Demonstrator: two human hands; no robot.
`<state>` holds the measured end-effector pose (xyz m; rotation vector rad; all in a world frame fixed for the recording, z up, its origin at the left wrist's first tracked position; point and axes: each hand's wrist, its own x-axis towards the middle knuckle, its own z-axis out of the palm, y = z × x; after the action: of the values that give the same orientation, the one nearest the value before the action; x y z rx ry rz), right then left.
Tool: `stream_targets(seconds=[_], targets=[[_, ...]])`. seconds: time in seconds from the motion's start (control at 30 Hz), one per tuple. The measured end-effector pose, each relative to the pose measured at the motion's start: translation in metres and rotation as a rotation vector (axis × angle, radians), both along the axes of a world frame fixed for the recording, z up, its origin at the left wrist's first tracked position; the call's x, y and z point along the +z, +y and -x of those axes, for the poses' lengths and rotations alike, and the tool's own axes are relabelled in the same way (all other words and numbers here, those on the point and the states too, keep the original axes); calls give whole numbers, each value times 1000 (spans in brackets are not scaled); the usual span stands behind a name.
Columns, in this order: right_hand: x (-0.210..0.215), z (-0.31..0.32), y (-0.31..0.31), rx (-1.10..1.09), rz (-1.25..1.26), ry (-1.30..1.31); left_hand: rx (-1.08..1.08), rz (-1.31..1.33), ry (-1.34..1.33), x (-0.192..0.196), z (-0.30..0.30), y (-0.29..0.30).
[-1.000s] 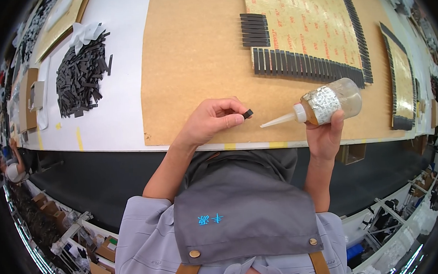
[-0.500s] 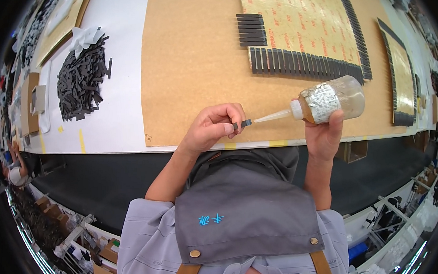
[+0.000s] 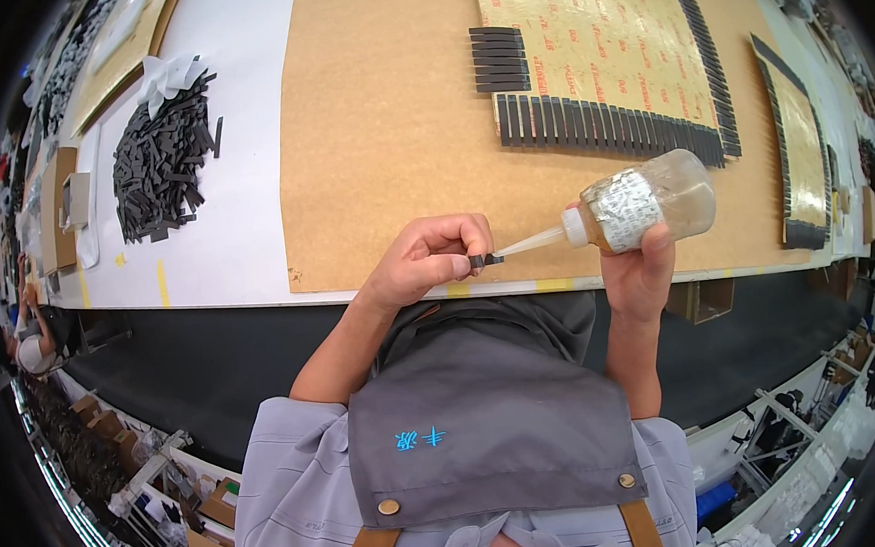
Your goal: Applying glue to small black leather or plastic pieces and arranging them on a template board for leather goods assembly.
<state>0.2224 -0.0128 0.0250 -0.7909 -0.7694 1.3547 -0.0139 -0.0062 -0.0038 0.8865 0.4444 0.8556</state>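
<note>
Between the thumb and fingers of my left hand is a short dark strip, its end sticking out to the right. My right hand grips a clear squeeze bottle with a pale label, tipped on its side. The bottle's long tapered nozzle points left, and its tip is at the strip; whether they touch is hard to tell. Beyond my hands lies a yellowish sheet with red print. A row of dark strips runs along its near edge, and more line its right edge.
Brown board covers the middle of the white table. At the left lies a heap of loose dark strips with a crumpled white piece on it. A second strip-edged sheet is at the right. Someone stands far left.
The bottle and my right hand have shifted slightly left, bringing the nozzle tip to the strip. The strip in my left hand has tilted and moved slightly nearer to me.
</note>
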Motion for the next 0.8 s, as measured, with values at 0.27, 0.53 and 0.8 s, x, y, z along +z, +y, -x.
stream_targets(seconds=[0.27,0.53,0.8], targets=[[-1,0,0,-12,17,-2,32,-6,30,1,-3,-1],[-11,-8,-4,88,-38,-58,5,6,-19,-1,1,1],[-8,-8,-2,14,-28,-19,22,-49,-5,-3,-1,-1]])
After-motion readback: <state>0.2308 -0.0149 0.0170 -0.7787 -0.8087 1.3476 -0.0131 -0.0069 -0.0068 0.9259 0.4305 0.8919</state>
